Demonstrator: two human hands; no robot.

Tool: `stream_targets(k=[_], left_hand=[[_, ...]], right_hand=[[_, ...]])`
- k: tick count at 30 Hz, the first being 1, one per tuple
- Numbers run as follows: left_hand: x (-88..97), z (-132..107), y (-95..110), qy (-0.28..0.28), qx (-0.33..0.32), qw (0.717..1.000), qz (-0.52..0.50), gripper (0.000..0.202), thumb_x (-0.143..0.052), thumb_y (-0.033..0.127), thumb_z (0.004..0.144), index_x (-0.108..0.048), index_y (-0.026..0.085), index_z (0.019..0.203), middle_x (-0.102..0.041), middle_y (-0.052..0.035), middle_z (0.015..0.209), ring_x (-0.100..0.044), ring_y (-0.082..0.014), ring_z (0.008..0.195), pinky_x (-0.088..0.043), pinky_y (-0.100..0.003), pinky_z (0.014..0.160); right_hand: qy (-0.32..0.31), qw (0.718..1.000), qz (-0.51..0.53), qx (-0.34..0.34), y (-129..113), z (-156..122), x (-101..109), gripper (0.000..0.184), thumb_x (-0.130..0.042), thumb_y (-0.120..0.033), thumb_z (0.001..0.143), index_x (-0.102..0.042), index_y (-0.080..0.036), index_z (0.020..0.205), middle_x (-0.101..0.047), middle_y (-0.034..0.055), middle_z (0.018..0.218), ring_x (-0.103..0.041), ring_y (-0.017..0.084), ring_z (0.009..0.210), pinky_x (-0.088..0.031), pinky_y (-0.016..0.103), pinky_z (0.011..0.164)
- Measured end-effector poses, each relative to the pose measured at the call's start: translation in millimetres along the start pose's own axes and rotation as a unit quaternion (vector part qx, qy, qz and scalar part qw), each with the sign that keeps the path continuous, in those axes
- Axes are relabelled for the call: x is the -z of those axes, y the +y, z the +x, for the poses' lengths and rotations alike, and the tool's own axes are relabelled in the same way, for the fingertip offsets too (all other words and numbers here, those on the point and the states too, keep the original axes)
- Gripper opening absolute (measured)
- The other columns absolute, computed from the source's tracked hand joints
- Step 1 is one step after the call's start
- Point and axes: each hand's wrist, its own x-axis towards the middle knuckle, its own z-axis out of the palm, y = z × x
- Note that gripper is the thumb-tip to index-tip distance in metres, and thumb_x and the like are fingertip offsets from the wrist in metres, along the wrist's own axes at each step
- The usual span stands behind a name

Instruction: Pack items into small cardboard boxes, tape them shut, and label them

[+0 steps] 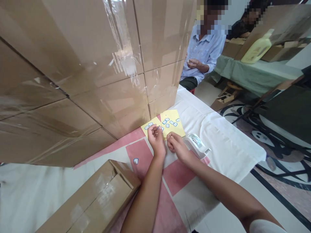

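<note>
My left hand [156, 139] is turned palm up over the near edge of a yellow sheet [178, 129], with its fingers curled in. A small white piece with a blue edge [162, 129] shows beside its thumb; whether the hand touches it I cannot tell. Just to the right, my right hand [175, 144] is closed, its fingertips bent together, and anything in them is hidden. Several similar blue-edged white pieces [167, 126] lie scattered on the yellow sheet. Close to my right hand stands a white tape dispenser [198, 146].
Stacked, taped cardboard boxes [109, 94] form a wall at the left and back. A long carton [97, 197] lies near my left forearm. One loose piece [136, 160] rests on the pink-and-white cloth [178, 181]. A seated person [206, 48] and a yellow bottle [257, 48] are beyond.
</note>
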Motion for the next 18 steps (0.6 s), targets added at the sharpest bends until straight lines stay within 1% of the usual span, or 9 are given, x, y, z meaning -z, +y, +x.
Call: stream_targets(k=[2,3,4,7,10,12,14,16,18], left_hand=[[0.7,-6,4,-0.024,-0.012,1.0,0.01,0.026,-0.063,0.043,0.095,-0.062,0.021,0.109,-0.065,-0.0035,0.097,-0.063,-0.0145,0.088,-0.05,-0.027,0.079],[0.6,-10,6,-0.041,-0.018,0.999,0.016,0.026,-0.061,0.044,0.096,-0.063,0.021,0.109,-0.066,-0.0042,0.099,-0.064,-0.0151,0.089,-0.051,-0.028,0.08],[0.4,-15,7,-0.058,-0.025,0.998,0.024,0.026,-0.06,0.045,0.097,-0.064,0.022,0.109,-0.068,-0.005,0.101,-0.065,-0.0158,0.09,-0.051,-0.028,0.081],[1.6,-26,12,-0.091,-0.041,0.994,0.05,0.026,-0.057,0.045,0.099,-0.067,0.022,0.109,-0.071,-0.0064,0.104,-0.068,-0.0173,0.093,-0.052,-0.029,0.082],[9.6,-31,21,-0.079,-0.057,0.992,0.084,0.027,-0.055,0.045,0.1,-0.067,0.022,0.109,-0.073,-0.0072,0.102,-0.068,-0.0178,0.091,-0.052,-0.03,0.08],[19.4,-34,31,-0.058,-0.064,0.991,0.106,0.027,-0.055,0.044,0.101,-0.067,0.022,0.109,-0.073,-0.0084,0.104,-0.069,-0.0187,0.093,-0.052,-0.031,0.08],[31.8,-43,45,-0.05,-0.065,0.989,0.126,0.027,-0.054,0.043,0.101,-0.066,0.022,0.114,-0.073,-0.0095,0.11,-0.069,-0.0196,0.098,-0.053,-0.031,0.082],[45.6,-59,60,-0.059,-0.057,0.986,0.147,0.031,-0.056,0.04,0.101,-0.064,0.024,0.126,-0.073,-0.0103,0.116,-0.069,-0.0197,0.1,-0.054,-0.03,0.079],[61.0,-79,71,-0.079,-0.038,0.982,0.167,0.04,-0.059,0.038,0.099,-0.058,0.027,0.138,-0.07,-0.011,0.123,-0.068,-0.0192,0.1,-0.056,-0.029,0.076]], right_hand=[[0.034,0.993,-0.05,0.098,-4,-4,0,0.027,-0.067,-0.04,0.082,-0.056,-0.023,0.1,-0.046,-0.0106,0.054,-0.035,0.011,0.048,-0.025,0.023,0.049],[0.043,0.987,-0.076,0.134,-6,-5,0,0.031,-0.068,-0.041,0.084,-0.057,-0.023,0.107,-0.048,-0.0096,0.056,-0.04,0.012,0.051,-0.028,0.024,0.051],[0.048,0.982,-0.096,0.156,-7,-7,0,0.033,-0.068,-0.043,0.086,-0.058,-0.022,0.11,-0.049,-0.0089,0.057,-0.043,0.013,0.053,-0.031,0.025,0.052],[0.068,0.971,-0.13,0.191,-8,-9,1,0.028,-0.068,-0.045,0.089,-0.062,-0.022,0.103,-0.047,-0.008,0.057,-0.044,0.014,0.053,-0.032,0.027,0.053],[0.076,0.961,-0.144,0.222,-4,-10,2,0.022,-0.066,-0.044,0.091,-0.063,-0.022,0.095,-0.052,-0.0054,0.06,-0.045,0.014,0.053,-0.033,0.028,0.053],[0.055,0.962,-0.146,0.225,0,-10,1,0.021,-0.066,-0.043,0.091,-0.064,-0.022,0.089,-0.058,-0.0022,0.065,-0.05,0.015,0.057,-0.036,0.028,0.055],[0.017,0.963,-0.148,0.224,4,-11,-2,0.021,-0.065,-0.042,0.091,-0.063,-0.022,0.086,-0.062,0.0001,0.071,-0.054,0.017,0.061,-0.04,0.029,0.057],[-0.031,0.96,-0.158,0.227,7,-15,-4,0.017,-0.062,-0.039,0.094,-0.061,-0.022,0.088,-0.064,0.0008,0.075,-0.058,0.017,0.065,-0.044,0.029,0.06],[-0.081,0.949,-0.186,0.239,11,-20,-6,0.011,-0.058,-0.033,0.096,-0.059,-0.022,0.091,-0.062,-0.0009,0.073,-0.056,0.016,0.062,-0.042,0.028,0.06]])
